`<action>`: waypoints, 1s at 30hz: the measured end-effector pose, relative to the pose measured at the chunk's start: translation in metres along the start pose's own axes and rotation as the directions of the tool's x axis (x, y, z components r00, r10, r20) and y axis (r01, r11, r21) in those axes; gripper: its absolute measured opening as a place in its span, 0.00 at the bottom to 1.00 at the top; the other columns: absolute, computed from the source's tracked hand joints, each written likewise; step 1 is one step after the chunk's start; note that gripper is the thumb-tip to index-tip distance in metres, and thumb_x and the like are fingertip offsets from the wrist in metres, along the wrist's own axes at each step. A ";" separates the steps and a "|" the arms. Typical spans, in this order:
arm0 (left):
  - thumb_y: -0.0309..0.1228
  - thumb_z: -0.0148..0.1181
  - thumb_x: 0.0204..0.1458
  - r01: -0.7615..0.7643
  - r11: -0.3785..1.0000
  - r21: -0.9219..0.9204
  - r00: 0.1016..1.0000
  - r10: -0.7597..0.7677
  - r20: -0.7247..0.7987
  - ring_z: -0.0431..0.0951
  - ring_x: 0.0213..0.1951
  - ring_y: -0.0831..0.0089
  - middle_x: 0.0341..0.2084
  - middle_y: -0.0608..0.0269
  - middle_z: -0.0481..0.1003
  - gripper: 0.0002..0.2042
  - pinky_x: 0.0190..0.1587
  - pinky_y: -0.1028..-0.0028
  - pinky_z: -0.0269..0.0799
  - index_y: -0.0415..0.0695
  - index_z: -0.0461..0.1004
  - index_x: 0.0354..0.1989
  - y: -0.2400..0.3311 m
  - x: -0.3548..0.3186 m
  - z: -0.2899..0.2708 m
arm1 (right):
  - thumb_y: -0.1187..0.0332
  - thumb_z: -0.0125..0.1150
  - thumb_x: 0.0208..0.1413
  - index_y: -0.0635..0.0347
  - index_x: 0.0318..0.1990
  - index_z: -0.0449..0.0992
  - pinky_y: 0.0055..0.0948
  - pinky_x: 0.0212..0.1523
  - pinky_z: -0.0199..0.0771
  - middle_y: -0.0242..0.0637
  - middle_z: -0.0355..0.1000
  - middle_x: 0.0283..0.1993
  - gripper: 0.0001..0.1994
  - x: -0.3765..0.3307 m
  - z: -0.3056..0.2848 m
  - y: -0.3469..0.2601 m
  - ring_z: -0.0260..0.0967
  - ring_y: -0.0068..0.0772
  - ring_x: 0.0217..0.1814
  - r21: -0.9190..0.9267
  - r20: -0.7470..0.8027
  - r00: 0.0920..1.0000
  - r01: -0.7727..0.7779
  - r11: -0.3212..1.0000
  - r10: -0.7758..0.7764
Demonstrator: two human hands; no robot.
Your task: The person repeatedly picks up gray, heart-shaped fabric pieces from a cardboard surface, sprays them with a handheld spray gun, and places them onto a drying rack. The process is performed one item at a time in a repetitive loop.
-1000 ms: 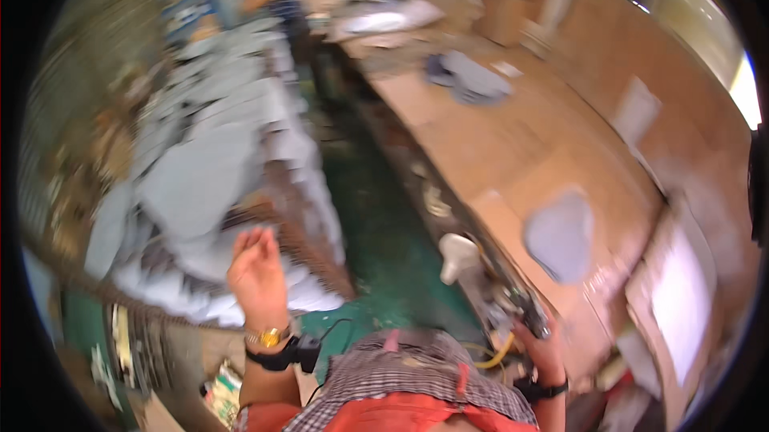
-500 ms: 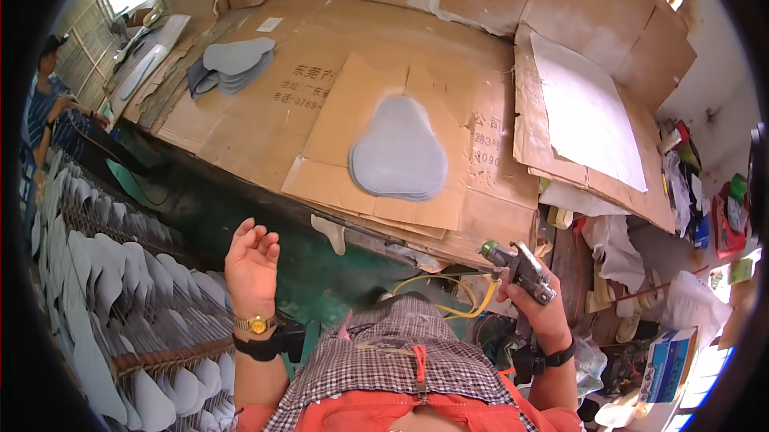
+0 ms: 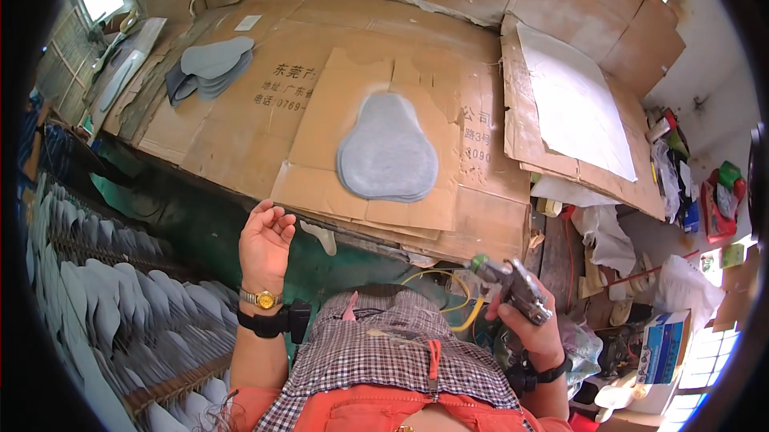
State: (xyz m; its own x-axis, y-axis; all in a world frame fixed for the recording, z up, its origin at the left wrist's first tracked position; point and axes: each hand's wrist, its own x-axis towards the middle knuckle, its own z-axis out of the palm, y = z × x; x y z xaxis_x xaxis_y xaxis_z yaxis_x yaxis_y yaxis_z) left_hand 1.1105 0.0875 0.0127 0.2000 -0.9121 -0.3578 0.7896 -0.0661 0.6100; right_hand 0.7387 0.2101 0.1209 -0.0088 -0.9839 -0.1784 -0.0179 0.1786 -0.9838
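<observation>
In my right hand (image 3: 533, 326) is a metal spray gun (image 3: 514, 288), its green-ringed nozzle pointing left past the table's front edge; a yellow hose (image 3: 473, 312) runs beside it. My left hand (image 3: 266, 244) holds nothing; its fingers are loosely curled, palm up, in front of the table. Farther off, on a cardboard sheet (image 3: 320, 144), lies a neat stack of grey, pear-shaped pieces (image 3: 388, 148). Another pile of grey cut pieces (image 3: 215, 65) lies on the far left of the cardboard-covered table (image 3: 232, 140).
Racks at lower left carry many grey pieces (image 3: 104, 304). A white sheet (image 3: 573, 100) lies on cardboard at right. Bags and a blue box (image 3: 665, 352) crowd the right side. Part of another person's blue clothing (image 3: 52, 136) shows at the far left edge.
My left hand has shifted right, its fingers curling a little more. The spray gun has moved slightly left and down with my right hand. The whole view has turned slightly.
</observation>
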 end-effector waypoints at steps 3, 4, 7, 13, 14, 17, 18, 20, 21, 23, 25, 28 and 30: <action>0.23 0.50 0.51 0.024 1.000 0.008 1.000 -0.024 -0.002 0.77 0.30 0.67 0.28 0.61 0.74 0.08 0.33 0.74 0.75 0.42 0.68 0.40 0.005 0.013 0.000 | 0.73 0.63 0.50 0.68 0.56 0.62 0.25 0.38 0.72 0.34 0.71 0.34 0.26 0.013 0.016 -0.006 0.69 0.24 0.34 -0.033 -0.094 0.992 0.083 0.996 -0.086; 0.23 0.50 0.51 0.028 1.000 0.013 1.000 -0.028 -0.002 0.77 0.30 0.67 0.28 0.61 0.74 0.08 0.33 0.73 0.75 0.42 0.68 0.40 0.007 0.017 -0.003 | 0.73 0.63 0.50 0.68 0.56 0.62 0.25 0.38 0.72 0.34 0.70 0.34 0.25 0.016 0.019 -0.011 0.69 0.24 0.33 -0.056 -0.140 0.985 0.093 0.994 -0.100; 0.22 0.49 0.51 0.044 0.999 0.032 0.999 -0.043 -0.028 0.77 0.29 0.67 0.27 0.61 0.74 0.08 0.32 0.73 0.75 0.41 0.68 0.39 0.013 0.031 -0.017 | 0.72 0.61 0.51 0.68 0.55 0.63 0.23 0.37 0.71 0.33 0.70 0.33 0.24 0.009 0.019 -0.017 0.69 0.24 0.32 -0.129 -0.238 0.968 0.049 0.990 -0.079; 0.22 0.50 0.50 0.090 0.995 0.046 0.995 -0.087 -0.052 0.77 0.29 0.66 0.27 0.60 0.74 0.08 0.32 0.73 0.75 0.41 0.68 0.39 0.016 0.054 -0.038 | 0.72 0.62 0.49 0.69 0.55 0.63 0.21 0.36 0.71 0.33 0.70 0.31 0.24 -0.024 0.025 -0.020 0.70 0.22 0.31 -0.167 -0.335 0.942 -0.069 0.984 0.009; 0.22 0.50 0.50 0.097 0.994 0.045 0.994 -0.095 -0.048 0.77 0.29 0.66 0.27 0.60 0.74 0.08 0.32 0.72 0.75 0.41 0.68 0.39 0.016 0.057 -0.040 | 0.72 0.63 0.49 0.69 0.55 0.63 0.21 0.35 0.71 0.33 0.71 0.32 0.25 -0.028 0.028 -0.018 0.70 0.22 0.31 -0.152 -0.326 0.945 -0.070 0.986 0.017; 0.22 0.50 0.50 0.127 0.990 0.059 0.991 -0.124 -0.046 0.77 0.29 0.66 0.26 0.60 0.74 0.07 0.32 0.72 0.75 0.41 0.68 0.39 0.013 0.064 -0.045 | 0.72 0.63 0.49 0.69 0.55 0.63 0.22 0.36 0.71 0.34 0.71 0.32 0.26 -0.028 0.044 -0.022 0.70 0.23 0.31 -0.064 -0.185 0.981 -0.077 0.995 0.064; 0.22 0.50 0.50 0.140 0.988 0.063 0.989 -0.137 -0.052 0.77 0.29 0.66 0.26 0.60 0.74 0.07 0.31 0.72 0.75 0.41 0.68 0.38 0.011 0.066 -0.046 | 0.72 0.63 0.49 0.69 0.56 0.62 0.23 0.36 0.70 0.34 0.71 0.31 0.26 -0.026 0.052 -0.020 0.70 0.23 0.32 -0.064 -0.175 0.983 -0.061 0.996 0.049; 0.22 0.50 0.50 0.165 0.984 0.068 0.985 -0.160 -0.065 0.77 0.29 0.65 0.26 0.59 0.74 0.07 0.31 0.72 0.75 0.41 0.68 0.38 0.009 0.069 -0.048 | 0.71 0.62 0.50 0.68 0.57 0.62 0.24 0.36 0.70 0.33 0.71 0.31 0.27 -0.013 0.062 -0.020 0.69 0.23 0.32 -0.078 -0.165 0.986 -0.022 0.997 0.009; 0.22 0.50 0.50 0.171 0.983 0.069 0.984 -0.167 -0.065 0.77 0.29 0.65 0.26 0.59 0.74 0.07 0.31 0.72 0.75 0.41 0.68 0.38 0.008 0.070 -0.049 | 0.71 0.62 0.50 0.68 0.57 0.62 0.24 0.36 0.70 0.33 0.71 0.31 0.27 -0.006 0.067 -0.021 0.69 0.23 0.32 -0.084 -0.160 0.987 -0.002 0.996 -0.012; 0.23 0.50 0.50 0.179 0.981 0.069 0.982 -0.174 -0.071 0.77 0.29 0.65 0.26 0.59 0.74 0.07 0.31 0.71 0.75 0.41 0.68 0.38 0.009 0.071 -0.054 | 0.71 0.62 0.51 0.68 0.54 0.64 0.24 0.36 0.70 0.33 0.71 0.31 0.23 0.010 0.075 -0.025 0.69 0.24 0.32 -0.092 -0.222 0.974 0.036 0.995 -0.056; 0.23 0.50 0.50 0.174 0.981 0.089 0.982 -0.165 -0.095 0.77 0.29 0.65 0.27 0.59 0.74 0.08 0.31 0.72 0.75 0.41 0.68 0.39 0.010 0.071 -0.058 | 0.71 0.62 0.51 0.68 0.51 0.65 0.24 0.36 0.70 0.33 0.71 0.31 0.21 0.023 0.076 -0.024 0.69 0.24 0.32 -0.113 -0.276 0.957 0.055 0.992 -0.085; 0.23 0.51 0.49 0.171 0.980 0.103 0.979 -0.158 -0.130 0.77 0.28 0.65 0.27 0.60 0.74 0.08 0.31 0.72 0.75 0.41 0.69 0.39 0.012 0.072 -0.069 | 0.71 0.62 0.51 0.67 0.48 0.66 0.24 0.36 0.70 0.34 0.71 0.31 0.19 0.030 0.074 -0.026 0.69 0.24 0.31 -0.123 -0.321 0.940 0.077 0.989 -0.113; 0.23 0.51 0.49 0.172 0.978 0.119 0.976 -0.153 -0.156 0.77 0.28 0.65 0.27 0.60 0.74 0.08 0.31 0.72 0.74 0.41 0.69 0.39 0.012 0.075 -0.075 | 0.72 0.61 0.51 0.67 0.48 0.66 0.23 0.36 0.69 0.33 0.71 0.31 0.18 0.026 0.066 -0.025 0.69 0.23 0.32 -0.133 -0.328 0.938 0.075 0.988 -0.115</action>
State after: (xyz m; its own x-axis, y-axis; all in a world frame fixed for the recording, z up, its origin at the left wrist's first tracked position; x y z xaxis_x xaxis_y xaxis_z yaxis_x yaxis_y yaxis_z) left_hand 1.1790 0.0490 -0.0597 0.1653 -0.8167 -0.5528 0.7375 -0.2698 0.6192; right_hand 0.8046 0.1792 0.1394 -0.3343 -0.9413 -0.0476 -0.1511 0.1034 -0.9831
